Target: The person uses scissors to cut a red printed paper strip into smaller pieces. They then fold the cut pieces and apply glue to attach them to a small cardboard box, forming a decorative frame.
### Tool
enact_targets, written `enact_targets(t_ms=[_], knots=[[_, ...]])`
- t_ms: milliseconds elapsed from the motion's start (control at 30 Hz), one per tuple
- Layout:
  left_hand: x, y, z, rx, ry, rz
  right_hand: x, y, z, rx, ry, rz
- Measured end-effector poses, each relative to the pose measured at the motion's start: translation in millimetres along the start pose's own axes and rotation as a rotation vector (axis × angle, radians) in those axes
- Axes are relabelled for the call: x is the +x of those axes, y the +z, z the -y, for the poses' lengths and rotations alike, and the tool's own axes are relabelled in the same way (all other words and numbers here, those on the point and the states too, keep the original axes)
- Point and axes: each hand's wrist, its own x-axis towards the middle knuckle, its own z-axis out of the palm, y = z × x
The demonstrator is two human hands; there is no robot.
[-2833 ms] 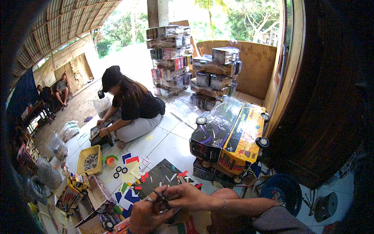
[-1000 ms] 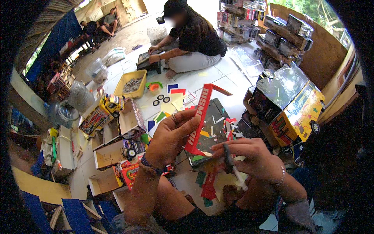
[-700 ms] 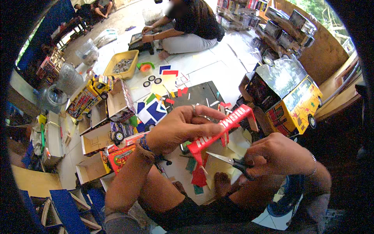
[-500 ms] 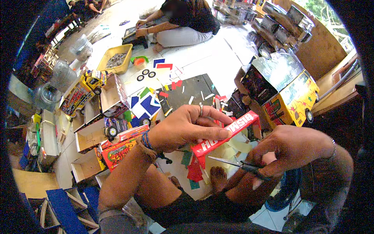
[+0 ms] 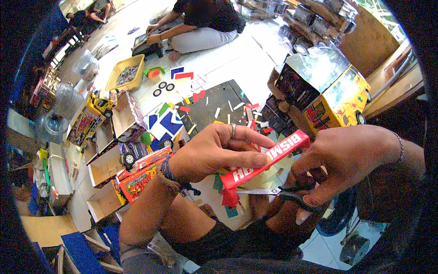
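Observation:
My left hand [image 5: 218, 153], a ring on one finger, pinches a long red box-shaped strip [image 5: 278, 153] with white lettering, held tilted up to the right. A crumpled red flap [image 5: 230, 197] hangs from the strip's lower left end. In my right hand [image 5: 340, 166] is a pair of scissors [image 5: 260, 192] with black handles. Its blades lie under the strip's lower edge and reach to the hanging flap; whether they cut into it I cannot tell. The fingers of my right hand are wrapped round the handles.
Cut paper scraps lie round a dark board [image 5: 214, 107]. Left are toy trucks [image 5: 93, 112] and open wooden boxes [image 5: 102, 173]; right, a yellow toy vehicle [image 5: 340, 102]. A yellow basin [image 5: 137, 82] stands farther off, near a seated person [image 5: 207, 32] working by hand.
The scissors have moved left, and their blades now lie at the red flap. The red strip has turned slightly, and the whole view has shifted a little.

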Motion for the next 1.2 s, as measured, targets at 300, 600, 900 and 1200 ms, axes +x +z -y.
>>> enact_targets(t_ms=[300,600,900,1200], knots=[[0.8,2.2,0.0,-0.008,0.001,0.044,1.2,-3.5,4.8,0.054,-0.035,-0.046],[0.3,5.6,0.2,-0.006,0.002,0.023,1.7,-6.2,6.1,0.005,-0.106,-0.079],[0.9,4.9,1.6,-0.034,-0.013,0.038,0.8,-6.4,5.0,-0.017,-0.136,-0.1],[0.5,4.6,1.9,-0.04,-0.018,0.065,-1.3,-8.3,9.4,-0.051,-0.117,-0.074]])
